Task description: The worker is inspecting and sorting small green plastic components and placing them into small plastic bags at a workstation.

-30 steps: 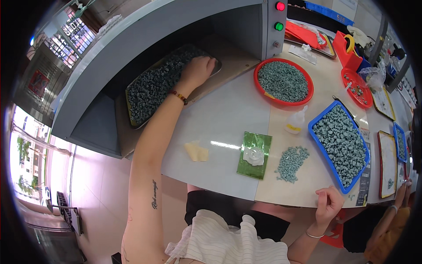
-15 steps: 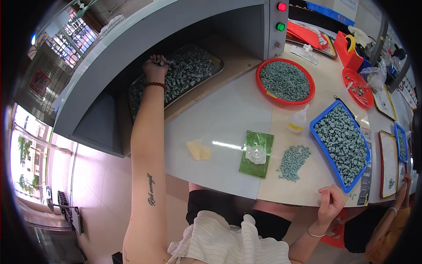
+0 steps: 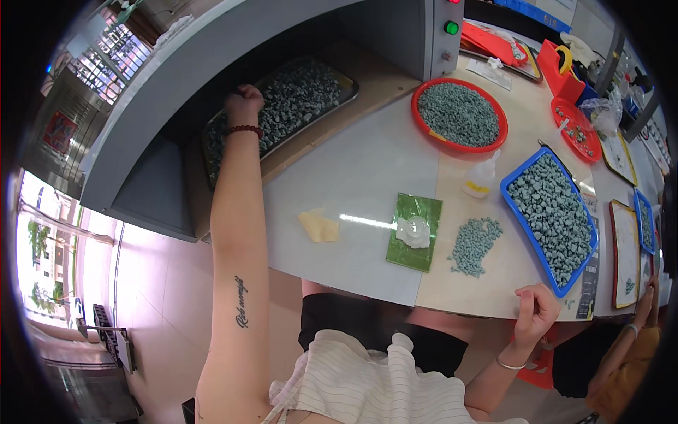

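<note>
Cabinet [image 3: 159, 185], grey and open-fronted, fills much of the upper left of the frame. Inside it, a dark tray [image 3: 345, 86] spread with grey-green stones [image 3: 304, 97]. Left hand [image 3: 244, 106] over the left part of this tray, beaded bracelet [image 3: 244, 129] at the wrist. Its fingers [image 3: 251, 92] curl inward; cannot tell whether they grip any stones, or touch those beneath.

Right hand [image 3: 537, 312] in the lower right, at the near edge of a pale table [image 3: 353, 266], just beside the lower corner of a blue tray [image 3: 531, 239]. Fingers loosely folded in, nothing seen in them. Thin bangle [image 3: 510, 366] on that wrist.

Blue tray lies slanted, heaped with green lumps [image 3: 554, 219]. Left of it, a loose pile [image 3: 475, 246] of smaller pieces; then a green sheet [image 3: 406, 252] with a clear object [image 3: 415, 231] on top; then a yellow scrap [image 3: 319, 225]. Above the pile, a white bottle [image 3: 482, 174]; above that, a red basin [image 3: 462, 147] full of green bits. Green light [image 3: 451, 27] on the cabinet panel, near the upper edge.
</note>
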{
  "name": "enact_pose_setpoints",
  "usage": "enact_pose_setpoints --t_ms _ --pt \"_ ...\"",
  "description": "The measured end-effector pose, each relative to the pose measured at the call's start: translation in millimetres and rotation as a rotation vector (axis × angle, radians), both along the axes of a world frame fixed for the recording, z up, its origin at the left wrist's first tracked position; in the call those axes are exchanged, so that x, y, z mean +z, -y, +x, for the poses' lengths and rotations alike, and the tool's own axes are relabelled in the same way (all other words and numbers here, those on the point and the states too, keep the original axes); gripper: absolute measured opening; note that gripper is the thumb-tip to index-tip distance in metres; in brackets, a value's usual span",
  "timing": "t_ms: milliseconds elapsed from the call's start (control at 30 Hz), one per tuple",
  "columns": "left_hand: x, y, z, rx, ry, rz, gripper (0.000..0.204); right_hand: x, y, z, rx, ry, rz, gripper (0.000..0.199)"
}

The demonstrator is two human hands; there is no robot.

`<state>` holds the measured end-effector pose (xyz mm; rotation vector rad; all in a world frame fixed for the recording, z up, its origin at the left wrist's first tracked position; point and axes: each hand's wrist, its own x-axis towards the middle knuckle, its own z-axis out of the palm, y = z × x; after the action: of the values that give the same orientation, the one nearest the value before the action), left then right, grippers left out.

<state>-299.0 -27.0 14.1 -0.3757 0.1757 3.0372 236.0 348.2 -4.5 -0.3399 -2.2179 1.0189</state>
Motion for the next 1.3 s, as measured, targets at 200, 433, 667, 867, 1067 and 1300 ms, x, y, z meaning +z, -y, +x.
enact_pose_setpoints --t_ms 200,433,667,867,1067,1300 --pt "6.0 -11.2 4.3 0.137 0.137 -0.281 0.029 1.5 1.3 -4.6 0.003 -0.004 -0.026 0.019" --pt "4.0 11.2 -10.8 0.343 -0.186 -1.210 0.039 0.2 0.1 -2.4 0.016 -0.006 -0.021 0.019" --pt "8.2 -57.5 36.0 0.297 -0.309 -2.870 0.057 2.0 -0.7 -1.8 -0.019 0.008 0.005 0.022" --pt "-4.5 -80.0 -28.8 0.047 -0.580 -2.670 0.058 0.8 1.6 -3.4 -0.017 0.002 -0.011 0.022" --pt "-2.5 -98.9 -38.1 -0.117 -0.802 -2.620 0.056 -0.5 1.8 -3.3 -0.046 -0.001 -0.020 0.020" --pt "-11.3 -103.4 -29.9 0.124 -0.479 -3.040 0.052 1.0 2.4 -8.0 -0.064 -0.012 -0.020 0.019"
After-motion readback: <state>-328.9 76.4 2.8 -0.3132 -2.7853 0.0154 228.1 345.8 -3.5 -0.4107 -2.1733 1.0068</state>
